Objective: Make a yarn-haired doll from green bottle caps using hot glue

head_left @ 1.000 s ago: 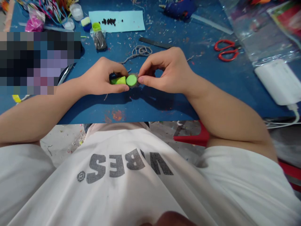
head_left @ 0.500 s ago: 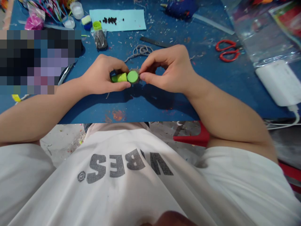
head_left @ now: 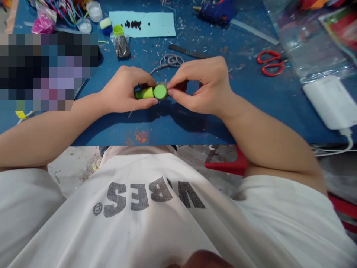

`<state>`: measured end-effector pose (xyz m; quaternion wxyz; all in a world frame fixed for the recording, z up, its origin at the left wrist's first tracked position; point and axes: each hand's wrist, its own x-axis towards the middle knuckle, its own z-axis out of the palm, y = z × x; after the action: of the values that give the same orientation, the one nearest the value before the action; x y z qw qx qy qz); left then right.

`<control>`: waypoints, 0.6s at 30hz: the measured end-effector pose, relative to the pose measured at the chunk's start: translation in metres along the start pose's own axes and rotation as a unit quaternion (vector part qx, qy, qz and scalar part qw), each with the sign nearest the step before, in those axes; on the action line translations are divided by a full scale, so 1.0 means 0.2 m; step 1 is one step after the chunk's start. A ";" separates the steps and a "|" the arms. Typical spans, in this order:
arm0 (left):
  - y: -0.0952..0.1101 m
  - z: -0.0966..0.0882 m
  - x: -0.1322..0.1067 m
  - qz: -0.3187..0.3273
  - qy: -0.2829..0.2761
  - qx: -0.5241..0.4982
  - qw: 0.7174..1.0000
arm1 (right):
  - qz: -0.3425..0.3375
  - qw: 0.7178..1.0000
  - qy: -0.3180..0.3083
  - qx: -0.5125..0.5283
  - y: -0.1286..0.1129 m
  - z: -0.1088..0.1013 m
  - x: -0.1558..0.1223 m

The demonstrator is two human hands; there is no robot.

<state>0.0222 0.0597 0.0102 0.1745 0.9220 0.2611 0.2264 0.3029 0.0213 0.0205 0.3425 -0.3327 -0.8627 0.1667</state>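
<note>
My left hand (head_left: pixel 125 89) is closed around a small green craft figure (head_left: pixel 145 93), its thumb and fingers on either side of it. The figure has a yellow-green body and a round, flat green disc (head_left: pixel 160 91) at its right end, with greyish fuzz around the disc's edge. At that edge, my right hand (head_left: pixel 205 85) pinches thumb and forefinger together; whatever lies between the tips is too small to make out. A loose coil of grey yarn (head_left: pixel 171 60) lies on the table just beyond both hands.
Red-handled scissors (head_left: pixel 270 63) and a white power adapter (head_left: pixel 330 102) with a cable lie right. Behind are a dark metal strip (head_left: pixel 188 51), a blue glue gun (head_left: pixel 216 13), a pale blue sheet (head_left: pixel 163 26) bearing black beads, and a bag of dark clay (head_left: pixel 122 47). A blurred area covers the left.
Both hands and the figure appear slightly lower and further right, along with the tabletop items, as the view shifts a little. The grip of each hand looks the same.
</note>
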 end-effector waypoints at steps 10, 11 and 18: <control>-0.01 0.02 -0.02 0.028 0.014 0.056 0.998 | 0.051 0.998 -0.014 0.037 -0.05 0.00 0.00; -0.01 0.02 -0.02 0.030 0.015 0.062 0.998 | 0.056 0.997 -0.012 0.044 -0.05 0.00 0.00; -0.03 0.01 -0.03 0.031 0.014 0.079 0.996 | 0.120 0.987 -0.033 0.105 -0.04 -0.01 0.01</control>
<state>0.0162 0.0609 0.0040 0.0900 0.9374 0.2516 0.2233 0.2998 0.0180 0.0268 0.3249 -0.3900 -0.8051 0.3068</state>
